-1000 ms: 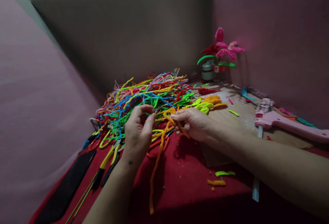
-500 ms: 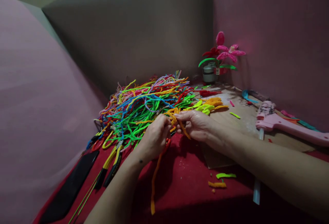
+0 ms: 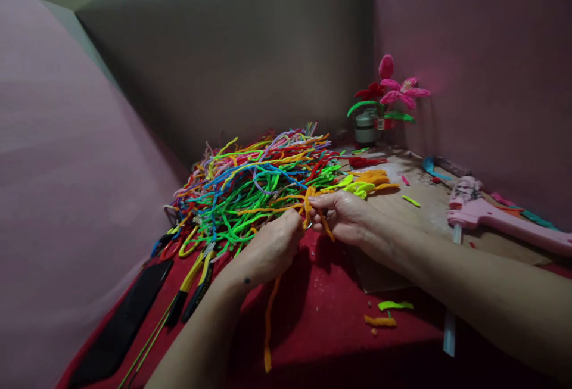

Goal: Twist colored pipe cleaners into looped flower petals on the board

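Bent loops of an orange pipe cleaner [image 3: 308, 201] stand up between my two hands. My left hand [image 3: 279, 237] is closed on its lower part, with the fingertips turned away from view. A long orange strand [image 3: 268, 335] hangs below that hand over the red cloth. From the right, my right hand [image 3: 342, 213] pinches the loops between thumb and fingers, and a short orange end pokes down beneath it. Just behind both hands lies a big heap of many-coloured pipe cleaners [image 3: 254, 192]. Yellow-green and orange shaped pieces [image 3: 364, 183] rest beyond my right hand.
Yellow-and-black pliers [image 3: 194, 285] and a black phone-like slab [image 3: 123, 323] lie at left. A pink glue gun [image 3: 491, 219] with a glue stick sits at right on a board [image 3: 429, 198]. Pink pipe-cleaner flowers [image 3: 404, 91] stand at the back. Orange and yellow-green scraps [image 3: 379, 321] lie in front.
My left hand has shifted slightly right and down, closer to the right hand. The orange loops now stand more upright and show more clearly.
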`<action>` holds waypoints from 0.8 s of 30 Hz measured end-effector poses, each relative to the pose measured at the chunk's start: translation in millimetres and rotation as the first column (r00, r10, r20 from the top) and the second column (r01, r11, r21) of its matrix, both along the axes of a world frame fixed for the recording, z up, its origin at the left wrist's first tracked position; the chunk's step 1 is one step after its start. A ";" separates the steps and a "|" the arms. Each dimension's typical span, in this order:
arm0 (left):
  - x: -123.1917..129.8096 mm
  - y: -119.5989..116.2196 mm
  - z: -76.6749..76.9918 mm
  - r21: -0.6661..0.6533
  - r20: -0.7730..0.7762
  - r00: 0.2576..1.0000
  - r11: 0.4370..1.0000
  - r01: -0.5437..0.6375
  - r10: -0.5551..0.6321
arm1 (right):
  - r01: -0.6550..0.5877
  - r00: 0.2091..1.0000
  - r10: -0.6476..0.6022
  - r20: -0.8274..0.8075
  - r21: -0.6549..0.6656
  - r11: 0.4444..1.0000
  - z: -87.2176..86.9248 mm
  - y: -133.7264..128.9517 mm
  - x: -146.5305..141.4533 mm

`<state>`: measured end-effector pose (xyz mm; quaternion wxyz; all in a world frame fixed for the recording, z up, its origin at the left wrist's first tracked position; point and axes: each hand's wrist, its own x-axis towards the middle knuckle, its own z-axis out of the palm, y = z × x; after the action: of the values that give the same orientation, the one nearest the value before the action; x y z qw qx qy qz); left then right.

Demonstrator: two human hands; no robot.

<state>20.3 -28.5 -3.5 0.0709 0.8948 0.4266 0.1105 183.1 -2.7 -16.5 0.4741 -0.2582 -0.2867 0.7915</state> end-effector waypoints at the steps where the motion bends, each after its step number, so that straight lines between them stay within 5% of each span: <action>1: -0.9 -0.2 0.2 -0.004 -0.003 1.000 1.000 0.000 0.000 | 0.004 1.000 -0.003 0.018 -0.051 0.999 1.6 -0.6 -0.1; 6: -7.9 -0.2 8.2 -0.101 -0.004 0.999 0.994 -0.045 0.045 | 0.030 0.993 -0.011 0.121 -0.158 0.987 4.1 -3.1 -1.7; 9: -5.3 -0.6 13.8 -0.247 0.196 0.974 0.967 -0.067 0.117 | 0.009 0.999 -0.004 0.045 -0.111 0.994 -0.5 -1.1 -3.0; 12: 4.9 -2.6 16.9 -0.453 0.507 0.811 0.891 -0.039 0.293 | -0.022 0.999 0.018 -0.046 -0.074 0.997 -4.0 0.7 -4.7; 15: 15.7 -4.4 15.9 -0.582 0.640 0.647 0.811 0.057 0.414 | -0.047 0.997 0.043 -0.062 -0.068 0.997 -2.6 -1.8 -5.9; 24: 22.9 -0.1 4.7 -0.642 0.700 0.501 0.755 0.131 0.509 | 0.046 0.999 -0.046 0.011 0.032 0.998 1.3 -12.5 -8.0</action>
<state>43.2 -28.6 1.2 0.5457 0.5896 0.4493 0.3908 175.1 -15.2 -15.2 0.4943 -0.2620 -0.2959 0.7742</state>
